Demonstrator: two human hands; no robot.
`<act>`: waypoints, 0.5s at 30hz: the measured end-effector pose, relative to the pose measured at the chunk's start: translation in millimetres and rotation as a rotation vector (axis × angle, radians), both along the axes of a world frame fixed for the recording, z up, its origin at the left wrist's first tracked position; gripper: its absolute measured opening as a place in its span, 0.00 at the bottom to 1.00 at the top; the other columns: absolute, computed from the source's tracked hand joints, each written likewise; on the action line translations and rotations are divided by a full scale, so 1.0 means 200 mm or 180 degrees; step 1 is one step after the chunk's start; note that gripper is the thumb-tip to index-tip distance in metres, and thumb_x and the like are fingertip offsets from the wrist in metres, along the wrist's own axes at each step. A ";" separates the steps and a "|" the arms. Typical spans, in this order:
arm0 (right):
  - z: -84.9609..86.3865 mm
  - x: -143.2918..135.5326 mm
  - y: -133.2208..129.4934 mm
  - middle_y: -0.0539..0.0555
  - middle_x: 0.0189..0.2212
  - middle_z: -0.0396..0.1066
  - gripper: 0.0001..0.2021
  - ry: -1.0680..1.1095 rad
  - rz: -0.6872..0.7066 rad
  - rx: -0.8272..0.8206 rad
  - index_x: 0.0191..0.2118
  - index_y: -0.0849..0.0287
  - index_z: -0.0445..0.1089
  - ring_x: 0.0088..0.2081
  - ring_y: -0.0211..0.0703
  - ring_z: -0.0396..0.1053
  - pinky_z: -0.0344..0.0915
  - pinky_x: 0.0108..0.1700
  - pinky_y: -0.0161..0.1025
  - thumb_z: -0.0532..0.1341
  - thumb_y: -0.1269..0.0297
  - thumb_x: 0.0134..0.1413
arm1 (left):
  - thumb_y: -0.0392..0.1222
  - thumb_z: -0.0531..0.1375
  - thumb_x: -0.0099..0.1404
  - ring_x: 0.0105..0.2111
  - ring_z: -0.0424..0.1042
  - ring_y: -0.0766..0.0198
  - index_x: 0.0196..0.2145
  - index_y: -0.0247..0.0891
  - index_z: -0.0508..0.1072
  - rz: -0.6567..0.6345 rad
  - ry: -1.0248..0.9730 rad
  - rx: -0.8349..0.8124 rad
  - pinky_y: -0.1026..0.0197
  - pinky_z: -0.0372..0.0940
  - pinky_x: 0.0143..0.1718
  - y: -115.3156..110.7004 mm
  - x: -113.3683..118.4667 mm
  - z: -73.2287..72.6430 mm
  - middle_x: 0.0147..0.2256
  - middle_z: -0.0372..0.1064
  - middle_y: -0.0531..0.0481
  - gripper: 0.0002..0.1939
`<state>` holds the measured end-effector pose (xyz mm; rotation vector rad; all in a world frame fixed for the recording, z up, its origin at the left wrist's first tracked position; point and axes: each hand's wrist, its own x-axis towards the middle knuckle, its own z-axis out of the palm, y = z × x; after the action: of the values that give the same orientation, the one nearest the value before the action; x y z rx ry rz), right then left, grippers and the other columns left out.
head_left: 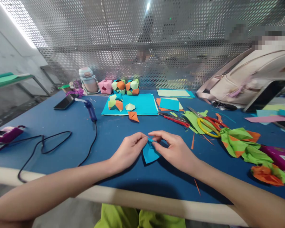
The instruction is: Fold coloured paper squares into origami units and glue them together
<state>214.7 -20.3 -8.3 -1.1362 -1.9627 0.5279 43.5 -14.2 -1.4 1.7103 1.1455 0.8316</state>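
A folded piece of blue paper (150,153) is held just above the table by both hands. My left hand (129,148) pinches its upper left edge between thumb and fingers. On the other side, my right hand (173,148) grips the upper right part, thumb in front and fingers partly behind the paper. Beyond the hands lies a folded orange paper piece (133,117), with a pale cream one (130,107) behind it. A partly built multicoloured paper shape (116,103) rests on the stack of blue sheets (142,104).
Scissors (205,125), a red-handled cutter (174,119) and green scraps lie right; crumpled paper (244,144) is farther right. A glue gun (90,110) with a looping cable lies left. Behind stand a bottle (88,80), a pink paper ball (105,86) and a backpack (256,72).
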 end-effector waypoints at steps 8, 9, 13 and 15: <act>0.00 -0.01 -0.01 0.52 0.32 0.75 0.13 -0.0013 -0.0048 -0.0098 0.43 0.59 0.69 0.33 0.39 0.73 0.69 0.39 0.36 0.57 0.71 0.51 | 0.43 0.56 0.60 0.22 0.53 0.72 0.36 0.34 0.69 -0.0042 0.0089 0.0087 0.68 0.51 0.23 -0.01 0.01 -0.02 0.21 0.55 0.58 0.11; 0.00 -0.01 -0.01 0.52 0.33 0.75 0.13 -0.0013 -0.0039 -0.0092 0.43 0.58 0.69 0.34 0.40 0.73 0.69 0.40 0.37 0.57 0.70 0.50 | 0.43 0.55 0.60 0.22 0.54 0.71 0.36 0.34 0.69 -0.0037 0.0142 0.0167 0.68 0.51 0.24 -0.01 0.01 -0.03 0.21 0.56 0.58 0.10; -0.01 -0.01 -0.01 0.53 0.35 0.75 0.14 0.0015 -0.0039 -0.0102 0.45 0.58 0.69 0.35 0.40 0.73 0.70 0.41 0.37 0.57 0.70 0.50 | 0.45 0.53 0.62 0.22 0.53 0.71 0.36 0.36 0.69 0.0017 0.0263 0.0267 0.68 0.51 0.24 -0.01 0.00 -0.04 0.21 0.55 0.58 0.10; 0.00 -0.01 -0.01 0.53 0.34 0.75 0.14 0.0038 -0.0068 -0.0124 0.44 0.60 0.69 0.35 0.40 0.73 0.70 0.40 0.36 0.57 0.71 0.49 | 0.46 0.53 0.63 0.22 0.52 0.71 0.36 0.36 0.69 0.0023 0.0330 0.0303 0.68 0.51 0.24 -0.01 0.00 -0.03 0.20 0.53 0.59 0.11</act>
<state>212.0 -22.5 -8.9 -1.1744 -1.9357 0.5627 43.1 -16.1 -7.5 1.8469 1.1985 0.8217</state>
